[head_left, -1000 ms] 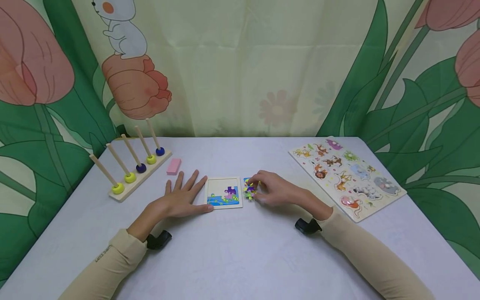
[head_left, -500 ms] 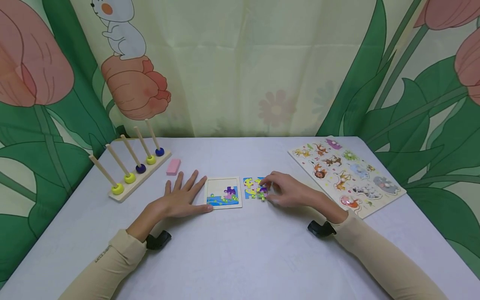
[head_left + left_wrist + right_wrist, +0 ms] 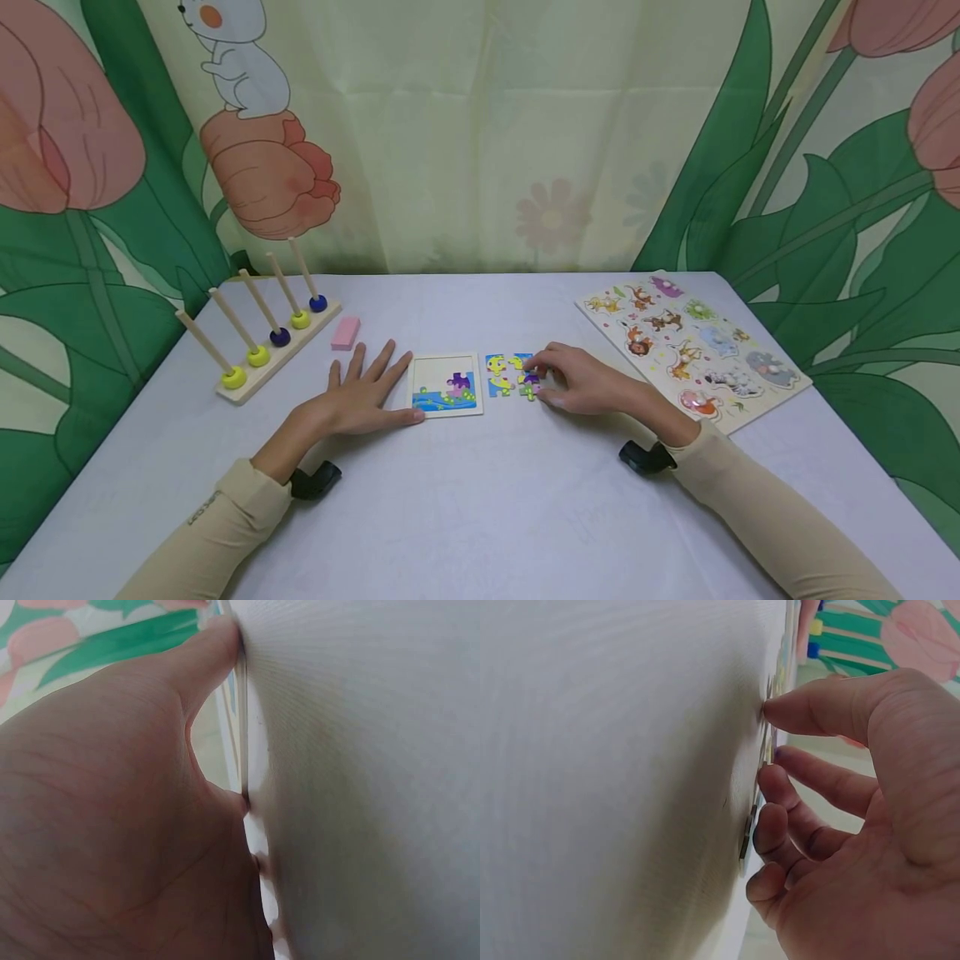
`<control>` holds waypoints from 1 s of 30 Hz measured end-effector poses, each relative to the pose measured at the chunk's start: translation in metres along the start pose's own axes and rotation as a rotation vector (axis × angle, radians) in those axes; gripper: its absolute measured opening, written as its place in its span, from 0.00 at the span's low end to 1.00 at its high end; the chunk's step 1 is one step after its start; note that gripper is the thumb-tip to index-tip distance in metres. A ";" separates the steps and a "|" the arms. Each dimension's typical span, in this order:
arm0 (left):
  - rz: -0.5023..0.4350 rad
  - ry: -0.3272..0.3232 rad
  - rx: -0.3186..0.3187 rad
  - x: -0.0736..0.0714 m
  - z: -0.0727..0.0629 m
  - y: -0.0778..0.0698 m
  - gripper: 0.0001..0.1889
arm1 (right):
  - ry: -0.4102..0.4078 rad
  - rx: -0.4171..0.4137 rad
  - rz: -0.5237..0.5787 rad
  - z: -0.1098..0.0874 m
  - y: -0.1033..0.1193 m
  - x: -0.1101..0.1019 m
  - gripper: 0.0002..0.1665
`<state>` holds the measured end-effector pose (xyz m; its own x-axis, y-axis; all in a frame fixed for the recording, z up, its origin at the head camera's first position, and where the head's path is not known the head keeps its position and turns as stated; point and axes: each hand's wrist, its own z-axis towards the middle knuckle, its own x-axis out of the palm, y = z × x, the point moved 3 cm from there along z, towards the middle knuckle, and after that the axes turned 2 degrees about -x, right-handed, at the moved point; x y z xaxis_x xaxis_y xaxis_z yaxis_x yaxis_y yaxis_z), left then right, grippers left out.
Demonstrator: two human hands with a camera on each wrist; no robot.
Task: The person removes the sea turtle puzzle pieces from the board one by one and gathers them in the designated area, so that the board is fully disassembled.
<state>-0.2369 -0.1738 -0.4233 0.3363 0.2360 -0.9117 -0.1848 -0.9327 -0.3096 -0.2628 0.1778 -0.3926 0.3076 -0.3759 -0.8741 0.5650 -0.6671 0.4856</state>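
Observation:
In the head view a small square puzzle tray [image 3: 442, 367] lies mid-table. Joined blue, green and purple pieces [image 3: 444, 400] fill its lower part. My left hand [image 3: 351, 402] lies spread left of the tray, index fingertip near its upper left edge and thumb on its lower left corner. Right of the tray is a group of loose yellow-and-blue jigsaw pieces [image 3: 498, 377]. At that group's right side my right hand [image 3: 581, 381] holds a purple-and-green jigsaw piece [image 3: 528, 388] between thumb and index finger. In the right wrist view the pieces appear edge-on, partly behind the fingers [image 3: 817, 776].
A wooden peg stand [image 3: 281, 350] with yellow and blue beads stands at the left. Near its right end lies a pink block [image 3: 346, 332]. A large animal puzzle board [image 3: 690, 346] lies at the right, beside the right forearm. A printed curtain [image 3: 480, 150] hangs behind the table.
My right hand has moved right, away from the tray, carrying the purple-and-green jigsaw piece along and uncovering the yellow-and-blue pieces. My left hand has stayed in place.

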 end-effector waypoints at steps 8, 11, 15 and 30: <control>0.008 0.001 -0.007 0.003 0.004 0.003 0.62 | 0.004 -0.009 -0.015 0.000 0.001 -0.001 0.21; 0.019 0.000 -0.013 0.005 0.006 0.005 0.61 | 0.006 -0.009 -0.013 0.000 0.003 -0.002 0.22; 0.018 -0.005 -0.012 0.005 0.006 0.005 0.62 | 0.009 -0.015 -0.010 0.001 0.002 -0.001 0.22; 0.018 0.005 -0.010 0.005 0.006 0.005 0.60 | 0.009 -0.013 -0.012 0.000 -0.001 0.002 0.21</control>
<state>-0.2420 -0.1753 -0.4309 0.3379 0.2178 -0.9156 -0.1813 -0.9396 -0.2904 -0.2634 0.1779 -0.3946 0.3075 -0.3619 -0.8801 0.5784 -0.6634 0.4748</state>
